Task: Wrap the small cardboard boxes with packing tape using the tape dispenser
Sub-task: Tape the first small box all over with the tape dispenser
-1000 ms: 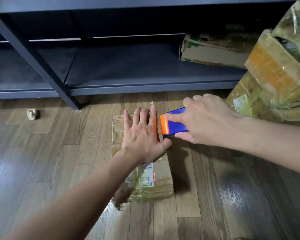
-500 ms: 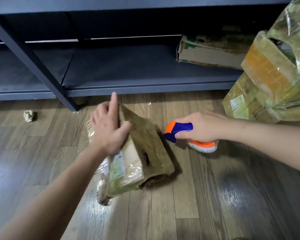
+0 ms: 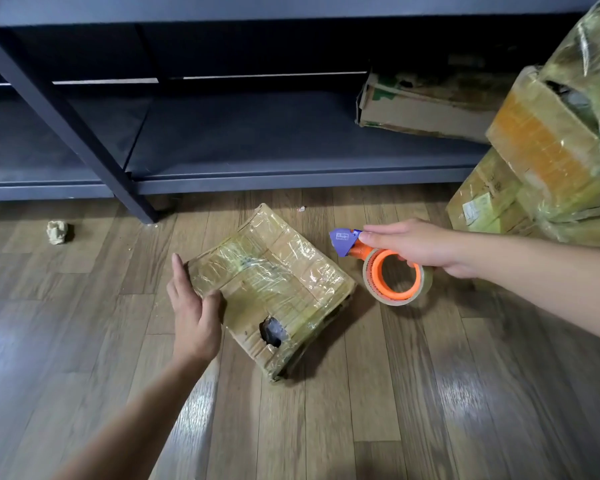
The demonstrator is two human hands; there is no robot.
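Wood floor point(image 3: 395, 393), flat tape-wrapped cardboard box point(image 3: 271, 282), torn hole near edge

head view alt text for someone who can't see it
A person's left hand holds the edge of a tape-wrapped box lying on a wooden floor, while the right hand holds a tape dispenser beside it. A dark shelf and more taped boxes stand behind.

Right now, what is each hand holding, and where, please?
Right hand: orange-and-blue tape dispenser, by its top. Left hand: taped cardboard box, by its left edge.
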